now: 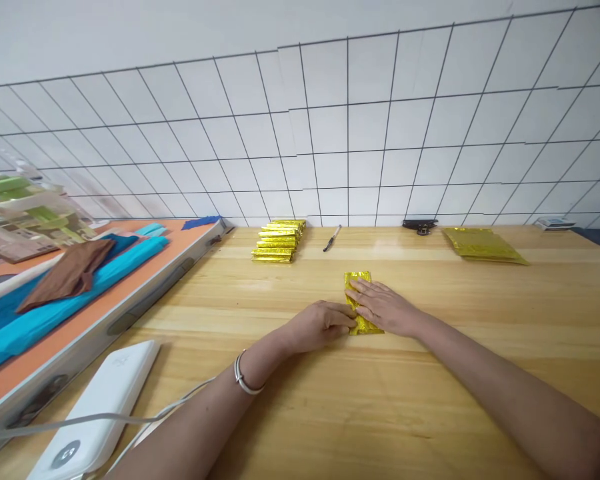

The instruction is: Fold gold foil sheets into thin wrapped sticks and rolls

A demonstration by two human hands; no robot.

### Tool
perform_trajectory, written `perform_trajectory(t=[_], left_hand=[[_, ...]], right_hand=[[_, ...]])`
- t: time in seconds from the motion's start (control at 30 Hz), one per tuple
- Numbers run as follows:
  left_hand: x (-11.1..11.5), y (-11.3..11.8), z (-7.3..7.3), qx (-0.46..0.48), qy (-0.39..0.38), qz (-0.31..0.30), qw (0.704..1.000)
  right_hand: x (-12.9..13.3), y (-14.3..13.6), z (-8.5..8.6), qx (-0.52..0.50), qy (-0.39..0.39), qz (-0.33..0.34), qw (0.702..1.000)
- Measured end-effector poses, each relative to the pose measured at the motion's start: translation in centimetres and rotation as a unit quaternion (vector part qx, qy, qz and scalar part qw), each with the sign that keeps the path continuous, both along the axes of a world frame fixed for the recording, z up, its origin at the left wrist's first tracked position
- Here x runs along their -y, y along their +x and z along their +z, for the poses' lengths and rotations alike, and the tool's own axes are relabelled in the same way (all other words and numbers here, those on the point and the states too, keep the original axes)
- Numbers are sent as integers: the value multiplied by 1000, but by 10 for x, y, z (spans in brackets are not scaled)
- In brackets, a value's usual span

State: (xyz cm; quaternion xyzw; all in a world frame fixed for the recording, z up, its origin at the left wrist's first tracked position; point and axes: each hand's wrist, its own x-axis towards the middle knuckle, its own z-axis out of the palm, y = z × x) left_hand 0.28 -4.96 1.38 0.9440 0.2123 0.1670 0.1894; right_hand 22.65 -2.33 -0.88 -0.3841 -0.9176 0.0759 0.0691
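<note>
On the wooden table, a folded piece of gold foil paper (359, 276) lies under both hands. My right hand (383, 307) rests on it with fingers stretched out flat. From the left, my left hand (323, 325) grips the foil's near left edge, its fingers curled and pressed together; the fingertips are partly hidden. Farther back lies a pile of folded gold foil strips (280, 241). A flat stack of gold foil sheets (485, 245) sits at the back right.
A pen (333, 238) and a small black object (420, 225) lie near the tiled wall. At the left are a white power bank (97, 407) with a grey cable (95, 418), and an orange surface (125, 283) bearing blue and brown cloths. A small stack (555, 224) sits far right.
</note>
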Motion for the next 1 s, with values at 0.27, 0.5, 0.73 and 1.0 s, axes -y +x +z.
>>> perform_trajectory(t=[0.27,0.5,0.73,1.0], left_hand=[[-5,13,-16,17,16,137,990],[-3,10,-11,-21,21,133,991],[-32,4,-7,-71,-15,94,993],[-68,6,-14,-180,25,62,981]], right_hand=[[2,-1,2,9,-1,-13,1000],[5,1,0,11,15,-23,1000],[1,8,7,37,-6,-34,999],[-10,11,11,35,-21,-28,999]])
